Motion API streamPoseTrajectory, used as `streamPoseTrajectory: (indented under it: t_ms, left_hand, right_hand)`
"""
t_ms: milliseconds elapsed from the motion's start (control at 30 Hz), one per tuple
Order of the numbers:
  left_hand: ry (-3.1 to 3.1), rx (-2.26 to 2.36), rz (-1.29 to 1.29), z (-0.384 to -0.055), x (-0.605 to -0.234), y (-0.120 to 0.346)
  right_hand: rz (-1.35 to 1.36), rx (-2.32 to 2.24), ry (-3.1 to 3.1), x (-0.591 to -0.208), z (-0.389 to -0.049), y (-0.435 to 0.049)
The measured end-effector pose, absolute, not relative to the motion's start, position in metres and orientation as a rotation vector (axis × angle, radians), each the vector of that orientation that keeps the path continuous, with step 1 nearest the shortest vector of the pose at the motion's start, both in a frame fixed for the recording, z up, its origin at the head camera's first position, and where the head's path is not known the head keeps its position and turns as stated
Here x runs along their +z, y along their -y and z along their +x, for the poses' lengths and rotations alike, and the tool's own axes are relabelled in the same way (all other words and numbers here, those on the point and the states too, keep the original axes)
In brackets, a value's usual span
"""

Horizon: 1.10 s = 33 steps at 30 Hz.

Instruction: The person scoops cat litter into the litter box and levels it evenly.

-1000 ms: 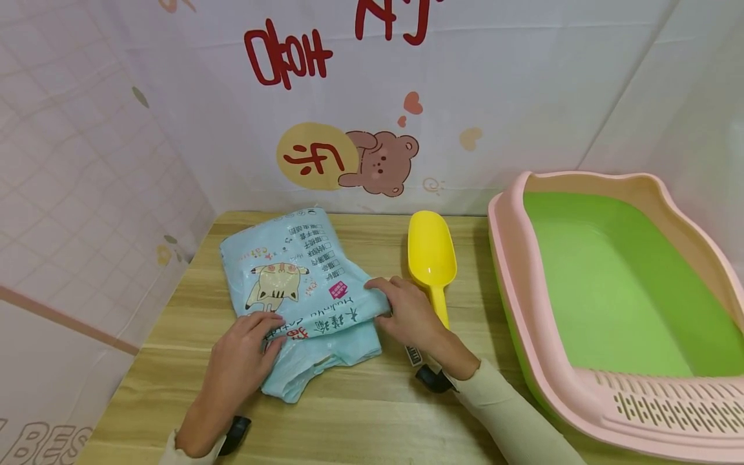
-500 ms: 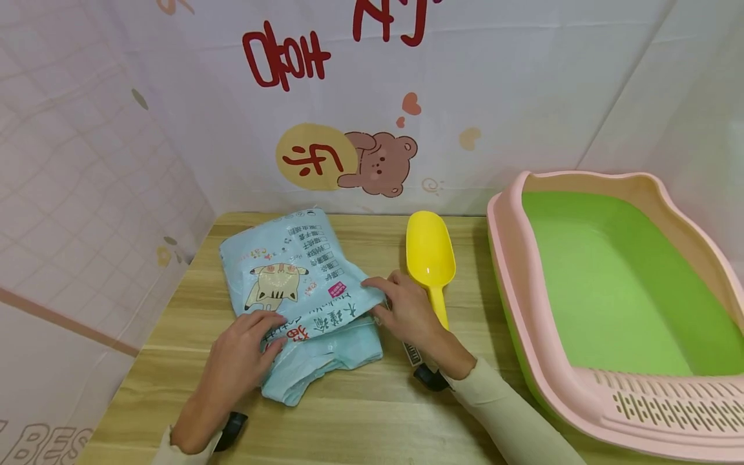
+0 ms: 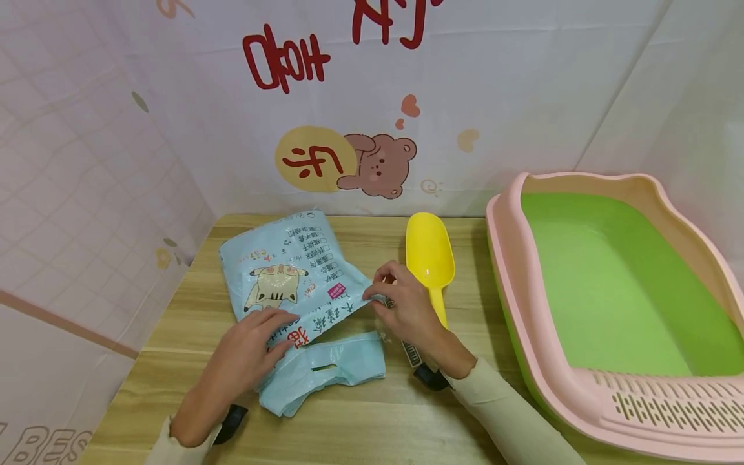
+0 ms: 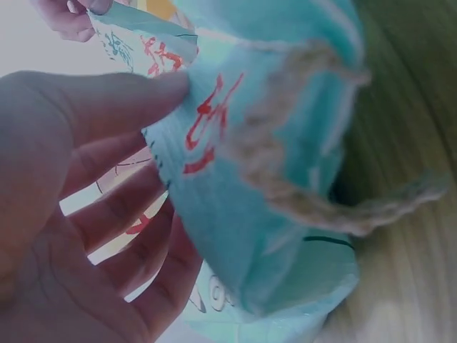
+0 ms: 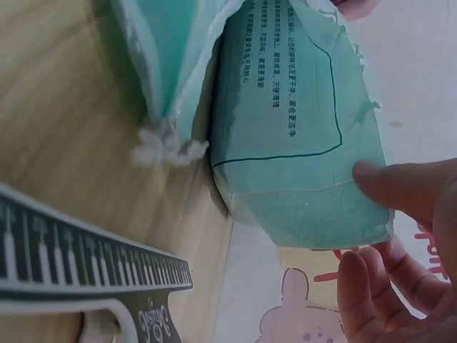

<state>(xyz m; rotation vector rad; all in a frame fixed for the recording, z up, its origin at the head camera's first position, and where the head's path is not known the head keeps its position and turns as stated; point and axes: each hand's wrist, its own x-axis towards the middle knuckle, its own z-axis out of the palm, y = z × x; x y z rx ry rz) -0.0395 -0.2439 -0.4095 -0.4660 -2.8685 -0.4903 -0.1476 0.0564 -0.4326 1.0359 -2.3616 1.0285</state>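
A light blue printed cat litter bag (image 3: 276, 258) lies at the back left of the table. My left hand (image 3: 247, 345) holds the bag's front edge, thumb below and fingers above. At the right corner, my right hand (image 3: 409, 307) pinches the same edge between thumb and fingers. Just in front lies the bag's folded handle section (image 3: 354, 368) with a dark slot. A gap separates it from the bag on the right; its left end meets the bag by my left thumb. Frayed twine (image 4: 264, 171) crosses it in the left wrist view. The bag's inside is hidden.
A yellow scoop (image 3: 430, 252) lies right of the bag, its handle beside my right hand. Under that wrist shows a black-and-white piece with ruler marks (image 5: 93, 264). A pink-rimmed green litter tray (image 3: 552, 361) stands on the right. Printed cloth walls (image 3: 494, 84) enclose the table.
The bag's front edge has lifted away from the handle section, which now lies flatter and nearer the front, its slot showing. My left hand has shifted slightly right; my right fingers have curled more.
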Motion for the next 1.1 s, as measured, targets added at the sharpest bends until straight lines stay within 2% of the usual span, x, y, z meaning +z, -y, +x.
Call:
streamPoseTrajectory:
  t_ms: [600,1100]
  left_hand:
    - [2.89,-0.393,-0.557,-0.04,-0.407,0.23]
    - [2.771,-0.383,-0.606,-0.043,-0.405,0.229]
  right_hand:
    - [1.028,1.084,2.393,-0.43,-0.146,-0.053]
    - [1.097,0.992,2.395,-0.413,-0.154,-0.046]
